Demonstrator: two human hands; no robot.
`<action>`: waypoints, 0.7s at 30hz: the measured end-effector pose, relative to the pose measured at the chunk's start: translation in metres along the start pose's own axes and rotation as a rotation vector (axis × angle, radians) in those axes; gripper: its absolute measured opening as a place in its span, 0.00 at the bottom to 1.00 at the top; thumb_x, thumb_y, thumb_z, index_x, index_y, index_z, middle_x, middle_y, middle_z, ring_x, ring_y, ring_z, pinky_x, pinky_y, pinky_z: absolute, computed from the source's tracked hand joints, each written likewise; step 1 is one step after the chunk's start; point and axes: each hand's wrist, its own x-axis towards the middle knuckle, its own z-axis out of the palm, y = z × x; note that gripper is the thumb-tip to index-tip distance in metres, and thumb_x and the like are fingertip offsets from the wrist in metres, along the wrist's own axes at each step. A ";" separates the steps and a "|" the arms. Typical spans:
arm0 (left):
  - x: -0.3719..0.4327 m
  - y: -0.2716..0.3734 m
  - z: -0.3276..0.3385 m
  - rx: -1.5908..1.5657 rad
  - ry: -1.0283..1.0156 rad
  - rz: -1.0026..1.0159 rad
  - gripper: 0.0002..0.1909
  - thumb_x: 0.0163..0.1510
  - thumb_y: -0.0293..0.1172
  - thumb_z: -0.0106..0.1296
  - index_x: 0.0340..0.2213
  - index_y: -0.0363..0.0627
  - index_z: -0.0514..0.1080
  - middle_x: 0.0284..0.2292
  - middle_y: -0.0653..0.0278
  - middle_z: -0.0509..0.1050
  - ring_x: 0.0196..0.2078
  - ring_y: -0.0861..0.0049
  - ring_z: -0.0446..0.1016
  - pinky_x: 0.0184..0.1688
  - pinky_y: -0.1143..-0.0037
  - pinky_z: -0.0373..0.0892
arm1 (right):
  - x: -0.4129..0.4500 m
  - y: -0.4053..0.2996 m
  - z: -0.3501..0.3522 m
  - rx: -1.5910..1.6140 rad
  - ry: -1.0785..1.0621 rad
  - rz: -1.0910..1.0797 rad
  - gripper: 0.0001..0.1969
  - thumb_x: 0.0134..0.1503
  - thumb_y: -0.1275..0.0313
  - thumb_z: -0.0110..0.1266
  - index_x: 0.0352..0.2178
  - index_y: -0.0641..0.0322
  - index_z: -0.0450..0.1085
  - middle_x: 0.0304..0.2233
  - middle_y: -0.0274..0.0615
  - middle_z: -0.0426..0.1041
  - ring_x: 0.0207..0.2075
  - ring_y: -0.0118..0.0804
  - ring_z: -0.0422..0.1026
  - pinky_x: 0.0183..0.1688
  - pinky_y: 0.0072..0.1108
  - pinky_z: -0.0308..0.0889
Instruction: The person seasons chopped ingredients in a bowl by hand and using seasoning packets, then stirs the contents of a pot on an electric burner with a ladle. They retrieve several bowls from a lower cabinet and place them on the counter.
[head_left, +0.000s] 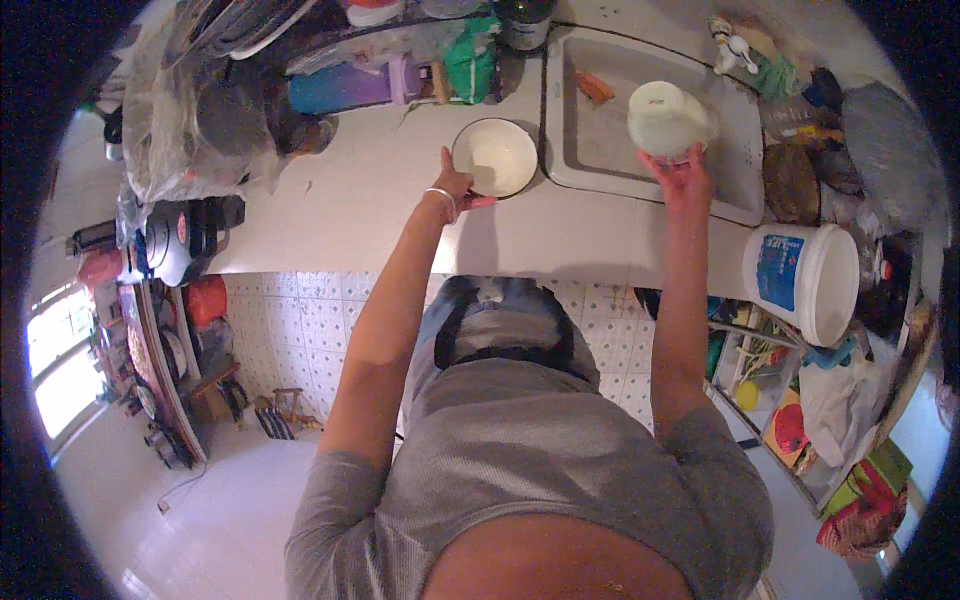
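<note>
On the counter, a white enamel-like bowl (501, 161) with a dark rim sits mouth up beside the sink. My left hand (456, 187), with a bangle at the wrist, curves around its near left side, fingers spread along the rim. Over the grey-white sink (559, 161), my right hand (681, 174) grips a pale round bowl (660, 116) by its near edge. That bowl is blurred and appears tilted with its base up, a small mark showing on it. An orange piece, possibly a carrot (595, 87), lies in the sink basin.
A white plastic bucket (832, 285) with a blue label lies at the counter's right end. Plastic bags (195, 142), a blue-purple packet (345, 86) and a green bag (471, 64) line the back left. A storage rack (787, 390) stands below right.
</note>
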 end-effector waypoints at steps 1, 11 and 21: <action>-0.001 -0.001 -0.003 -0.004 -0.003 0.017 0.49 0.45 0.13 0.34 0.54 0.71 0.20 0.49 0.47 0.56 0.34 0.58 0.73 0.28 0.67 0.76 | -0.011 0.005 0.019 -0.287 0.050 -0.064 0.20 0.55 0.65 0.46 0.49 0.56 0.57 0.53 0.43 0.54 0.54 0.48 0.54 0.53 0.46 0.55; -0.056 0.069 -0.016 0.102 -0.143 0.363 0.41 0.42 0.15 0.37 0.56 0.63 0.39 0.51 0.52 0.56 0.35 0.59 0.72 0.26 0.71 0.76 | -0.122 0.036 0.098 -1.612 -0.883 -0.170 0.12 0.46 0.67 0.54 0.29 0.65 0.69 0.27 0.45 0.71 0.33 0.42 0.71 0.38 0.28 0.65; -0.100 0.142 0.111 1.334 0.228 1.488 0.40 0.42 0.18 0.44 0.54 0.73 0.47 0.54 0.41 0.49 0.33 0.48 0.72 0.35 0.65 0.70 | -0.081 0.292 0.094 -1.818 -1.123 -0.697 0.07 0.45 0.68 0.48 0.27 0.55 0.68 0.26 0.36 0.68 0.34 0.37 0.67 0.42 0.28 0.59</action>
